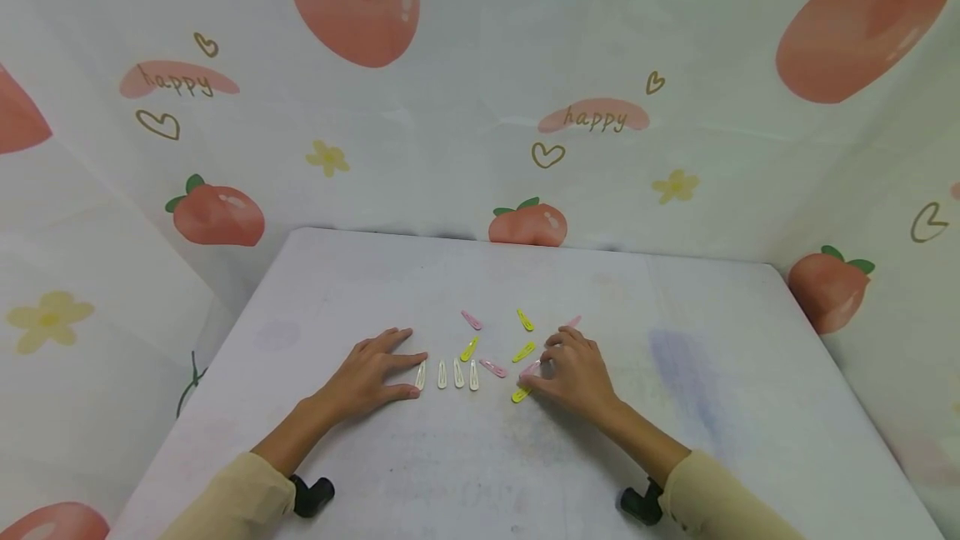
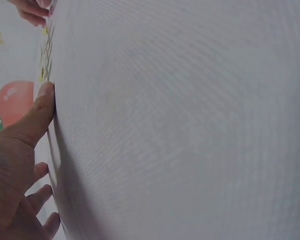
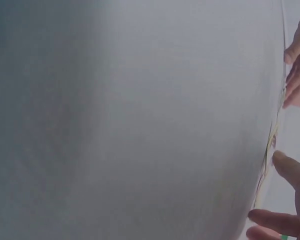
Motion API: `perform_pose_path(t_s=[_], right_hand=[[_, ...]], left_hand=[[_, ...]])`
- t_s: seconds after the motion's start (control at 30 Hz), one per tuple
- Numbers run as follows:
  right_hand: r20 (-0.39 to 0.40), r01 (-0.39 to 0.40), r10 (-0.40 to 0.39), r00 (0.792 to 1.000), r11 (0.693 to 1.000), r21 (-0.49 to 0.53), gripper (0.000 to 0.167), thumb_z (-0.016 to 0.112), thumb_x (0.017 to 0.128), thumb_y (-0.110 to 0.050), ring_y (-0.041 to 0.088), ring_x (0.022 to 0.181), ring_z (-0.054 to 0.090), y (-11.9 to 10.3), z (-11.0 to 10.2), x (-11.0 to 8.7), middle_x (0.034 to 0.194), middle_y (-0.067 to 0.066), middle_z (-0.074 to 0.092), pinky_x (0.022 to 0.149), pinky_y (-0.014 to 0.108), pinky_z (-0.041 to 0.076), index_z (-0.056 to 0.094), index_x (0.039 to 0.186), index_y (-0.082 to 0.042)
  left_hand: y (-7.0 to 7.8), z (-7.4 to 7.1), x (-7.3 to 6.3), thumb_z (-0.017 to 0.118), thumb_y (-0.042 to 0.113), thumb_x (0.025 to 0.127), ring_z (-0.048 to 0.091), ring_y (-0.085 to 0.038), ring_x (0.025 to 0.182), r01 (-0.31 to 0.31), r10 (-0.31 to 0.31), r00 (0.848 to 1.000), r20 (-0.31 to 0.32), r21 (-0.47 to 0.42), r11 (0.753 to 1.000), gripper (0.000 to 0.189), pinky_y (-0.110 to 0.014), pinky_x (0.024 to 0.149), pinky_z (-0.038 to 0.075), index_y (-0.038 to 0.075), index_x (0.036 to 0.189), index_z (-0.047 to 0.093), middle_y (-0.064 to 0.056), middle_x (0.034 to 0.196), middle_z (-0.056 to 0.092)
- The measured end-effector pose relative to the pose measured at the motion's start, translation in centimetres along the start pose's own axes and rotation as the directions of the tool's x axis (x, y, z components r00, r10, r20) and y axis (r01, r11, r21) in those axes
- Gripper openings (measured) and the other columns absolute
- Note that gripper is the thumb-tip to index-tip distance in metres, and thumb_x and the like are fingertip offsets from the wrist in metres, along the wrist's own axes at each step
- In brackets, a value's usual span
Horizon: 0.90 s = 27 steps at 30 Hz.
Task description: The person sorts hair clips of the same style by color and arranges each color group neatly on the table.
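Observation:
Several snap hair clips lie on the white table in the head view. My left hand [image 1: 367, 377] rests at the left end of a row of white hair clips, its thumb and index fingertip spread at the two ends of the leftmost white clip [image 1: 421, 376]. My right hand [image 1: 576, 373] lies over the right side of the group. Its thumb is at a pink hair clip [image 1: 530, 370] and a yellow hair clip [image 1: 521, 396], both partly covered. In the right wrist view the thumb [image 3: 289, 167] and fingers stand apart at the tabletop.
Between the hands lie more white clips [image 1: 458, 374], a pink clip [image 1: 492, 368] and yellow clips [image 1: 523, 352]. Farther back are another pink clip [image 1: 471, 320] and a yellow one [image 1: 524, 320]. A fruit-printed cloth [image 1: 450, 107] hangs behind the table [image 1: 360, 273].

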State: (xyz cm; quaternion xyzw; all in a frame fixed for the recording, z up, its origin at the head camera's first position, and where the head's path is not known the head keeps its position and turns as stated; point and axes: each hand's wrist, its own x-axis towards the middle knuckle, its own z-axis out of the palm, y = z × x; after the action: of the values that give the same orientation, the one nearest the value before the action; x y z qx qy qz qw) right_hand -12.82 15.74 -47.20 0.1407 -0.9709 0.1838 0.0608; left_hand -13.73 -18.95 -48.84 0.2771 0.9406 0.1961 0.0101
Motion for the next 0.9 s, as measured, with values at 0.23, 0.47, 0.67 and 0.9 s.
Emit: perform_pose_path(t_s=[0.23, 0.47, 0.67, 0.9], right_hand=[[0.021, -0.002, 0.003, 1.0, 0.999, -0.045, 0.044, 0.086, 0.072, -0.05, 0.032, 0.127, 0.051, -0.4, 0.2, 0.1, 0.109, 0.008, 0.069, 0.102, 0.056, 0.04, 0.079, 0.087, -0.009], [0.067, 0.025, -0.023, 0.997, 0.999, -0.022, 0.041, 0.086, 0.073, -0.044, 0.032, 0.13, 0.048, 0.6, -0.3, 0.6, 0.113, 0.008, 0.067, 0.104, 0.057, 0.04, 0.079, 0.098, -0.011], [0.119, 0.064, -0.064, 0.991, 0.998, 0.003, 0.042, 0.086, 0.075, -0.038, 0.029, 0.125, 0.051, 1.9, -0.8, 1.1, 0.115, 0.006, 0.065, 0.1, 0.054, 0.043, 0.078, 0.108, -0.015], [0.14, 0.111, -0.114, 0.984, 0.993, 0.027, 0.042, 0.086, 0.076, -0.035, 0.031, 0.123, 0.053, 2.8, -1.0, 1.0, 0.118, 0.009, 0.065, 0.102, 0.054, 0.043, 0.077, 0.111, -0.014]], left_hand=[[0.0, 0.0, 0.0, 0.078, 0.046, 0.081, 0.035, -0.04, 0.141, 0.004, -0.004, 1.0, 0.005, 0.001, 1.0, 0.058, -0.063, 0.106, 0.032, 0.017, 0.131, 0.067, -0.017, 0.149, 0.047], [-0.1, 0.0, 0.0, 0.078, 0.047, 0.081, 0.035, -0.041, 0.141, 0.0, 0.0, 1.0, 0.001, 0.002, 1.0, 0.059, -0.063, 0.106, 0.031, 0.018, 0.131, 0.067, -0.018, 0.149, 0.047], [-0.1, 0.0, 0.0, 0.078, 0.047, 0.081, 0.036, -0.042, 0.141, -0.005, 0.005, 1.0, -0.003, 0.001, 1.0, 0.059, -0.063, 0.106, 0.032, 0.018, 0.132, 0.067, -0.018, 0.149, 0.047], [0.0, 0.0, 0.0, 0.079, 0.046, 0.081, 0.036, -0.042, 0.14, -0.011, 0.011, 1.0, -0.009, 0.003, 1.0, 0.059, -0.063, 0.105, 0.032, 0.018, 0.131, 0.068, -0.018, 0.148, 0.047]])
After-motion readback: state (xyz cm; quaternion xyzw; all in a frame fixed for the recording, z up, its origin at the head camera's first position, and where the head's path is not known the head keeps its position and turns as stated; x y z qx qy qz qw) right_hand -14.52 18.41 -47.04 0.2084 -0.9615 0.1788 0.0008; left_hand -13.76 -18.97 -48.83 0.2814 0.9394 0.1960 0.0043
